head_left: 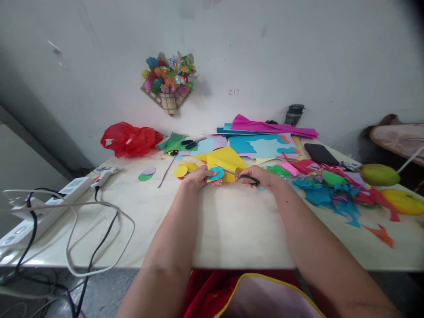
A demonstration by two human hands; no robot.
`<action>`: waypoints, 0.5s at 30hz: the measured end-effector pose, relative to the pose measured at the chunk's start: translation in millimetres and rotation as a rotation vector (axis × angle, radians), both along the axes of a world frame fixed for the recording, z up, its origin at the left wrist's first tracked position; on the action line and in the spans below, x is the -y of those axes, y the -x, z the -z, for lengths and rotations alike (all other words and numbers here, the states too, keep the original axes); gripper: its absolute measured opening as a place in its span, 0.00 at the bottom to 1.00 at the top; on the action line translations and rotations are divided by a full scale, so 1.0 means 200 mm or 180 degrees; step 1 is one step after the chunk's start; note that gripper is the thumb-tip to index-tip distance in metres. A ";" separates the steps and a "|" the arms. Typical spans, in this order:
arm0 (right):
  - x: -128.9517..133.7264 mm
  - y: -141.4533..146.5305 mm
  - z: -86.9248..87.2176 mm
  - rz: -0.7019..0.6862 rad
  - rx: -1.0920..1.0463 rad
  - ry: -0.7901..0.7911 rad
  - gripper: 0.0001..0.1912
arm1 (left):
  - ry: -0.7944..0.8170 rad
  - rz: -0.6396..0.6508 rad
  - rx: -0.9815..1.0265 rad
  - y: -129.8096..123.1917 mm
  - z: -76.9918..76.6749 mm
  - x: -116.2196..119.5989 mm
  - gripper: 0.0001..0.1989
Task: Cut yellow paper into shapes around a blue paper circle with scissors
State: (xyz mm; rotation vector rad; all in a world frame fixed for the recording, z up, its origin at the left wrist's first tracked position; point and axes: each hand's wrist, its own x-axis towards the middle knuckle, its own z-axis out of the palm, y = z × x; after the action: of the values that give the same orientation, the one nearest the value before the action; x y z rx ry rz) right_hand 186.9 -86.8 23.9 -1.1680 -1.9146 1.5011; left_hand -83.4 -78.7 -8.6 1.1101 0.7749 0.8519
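Observation:
Over the middle of the table, my left hand pinches a blue paper circle against a sheet of yellow paper. My right hand is closed round the black handles of a pair of scissors. The blades point left, at the yellow paper just above the blue circle. Whether they are cutting into the paper I cannot tell. To the left of my left hand lie yellow paper circles, and further left a green paper circle is partly under a pale purple one.
A power strip with loose cables lies at the left edge. A red plastic bag, a second pair of scissors and coloured sheets are at the back. Paper scraps, a dark phone-like slab and mango-like fruit lie right.

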 end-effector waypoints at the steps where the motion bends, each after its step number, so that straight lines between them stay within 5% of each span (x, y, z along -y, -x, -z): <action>1: 0.00 0.00 0.00 -0.0001 -0.0009 0.0025 0.14 | 0.0005 -0.0004 -0.0039 0.00 0.00 0.00 0.08; 8: -0.02 -0.01 0.02 0.0080 -0.0021 0.0072 0.14 | -0.0092 -0.0155 -0.0091 -0.03 -0.02 0.01 0.10; 15: -0.03 -0.07 -0.01 0.0027 -0.0021 0.0171 0.12 | -0.0235 -0.1094 0.0117 -0.06 -0.01 -0.03 0.13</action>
State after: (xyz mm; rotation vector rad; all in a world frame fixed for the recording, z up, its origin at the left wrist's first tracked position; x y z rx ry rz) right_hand 201.3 -81.6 25.2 -1.1912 -1.8733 1.5590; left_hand -71.5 -73.6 -6.0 1.0377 0.9249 1.1944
